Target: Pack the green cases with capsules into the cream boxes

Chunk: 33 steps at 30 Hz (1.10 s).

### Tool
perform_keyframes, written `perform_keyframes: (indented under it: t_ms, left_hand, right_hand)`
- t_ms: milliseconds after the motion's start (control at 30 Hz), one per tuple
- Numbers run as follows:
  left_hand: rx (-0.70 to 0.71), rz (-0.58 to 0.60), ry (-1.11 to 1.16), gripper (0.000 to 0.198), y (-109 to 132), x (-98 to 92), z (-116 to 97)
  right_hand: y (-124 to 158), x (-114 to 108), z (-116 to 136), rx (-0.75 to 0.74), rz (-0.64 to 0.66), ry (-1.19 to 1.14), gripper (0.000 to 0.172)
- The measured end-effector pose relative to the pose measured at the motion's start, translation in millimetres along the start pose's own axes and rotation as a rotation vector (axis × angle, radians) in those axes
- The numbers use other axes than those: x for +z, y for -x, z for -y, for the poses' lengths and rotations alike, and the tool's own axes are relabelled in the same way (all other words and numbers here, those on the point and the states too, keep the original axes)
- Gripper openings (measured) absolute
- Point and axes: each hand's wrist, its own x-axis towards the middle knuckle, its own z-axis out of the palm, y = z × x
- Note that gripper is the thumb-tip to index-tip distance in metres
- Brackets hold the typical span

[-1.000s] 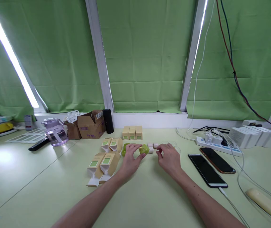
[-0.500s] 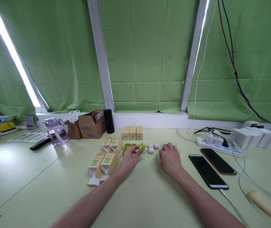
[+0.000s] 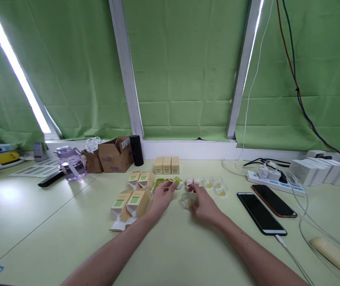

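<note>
My left hand [image 3: 161, 198] pinches a small green lid [image 3: 177, 182] at the end of a row of green lids [image 3: 159, 184]. My right hand [image 3: 203, 204] grips a small clear jar [image 3: 187, 199] just to the right of it, low over the table. Small white caps [image 3: 193, 182] lie behind the jar. Three more clear jars with yellow bits inside [image 3: 216, 185] stand to the right. Tan cartons with green labels lie open at the left [image 3: 134, 201], and three shut ones [image 3: 166, 165] stand in a row behind.
Two phones [image 3: 262, 212] lie at the right, one on a cable, beside a white power strip [image 3: 272, 179] and white boxes [image 3: 321, 171]. At the back left stand brown cardboard boxes [image 3: 114, 155], a black cylinder [image 3: 136, 150] and a purple water jug [image 3: 68, 163].
My right hand has drawn back from the clear jars toward me and to the left, carrying one jar. The left hand stays on the green lid, which has shifted slightly back.
</note>
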Motion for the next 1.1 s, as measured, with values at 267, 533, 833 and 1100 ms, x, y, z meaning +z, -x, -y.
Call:
perform_keyframes:
  t_ms: [267, 533, 833, 1100]
  left_hand:
    - [-0.053, -0.015, 0.12, 0.061, -2, 0.3, 0]
    - [-0.067, -0.059, 0.141, 0.068, -3, -0.3, 4]
    - [-0.076, -0.049, 0.117, 0.067, -1, -0.6, 2]
    - [-0.061, -0.051, 0.126, 0.065, -1, -0.1, 3]
  right_hand:
    - [-12, 10, -16, 0.085, 0.07, -0.568, 0.045]
    - [-15, 4, -8, 0.222, 0.145, -1.371, 0.042]
    - [-18, 14, -19, 0.32, 0.092, -1.66, 0.037]
    - [-14, 5, -3, 0.266, 0.004, -1.589, 0.04]
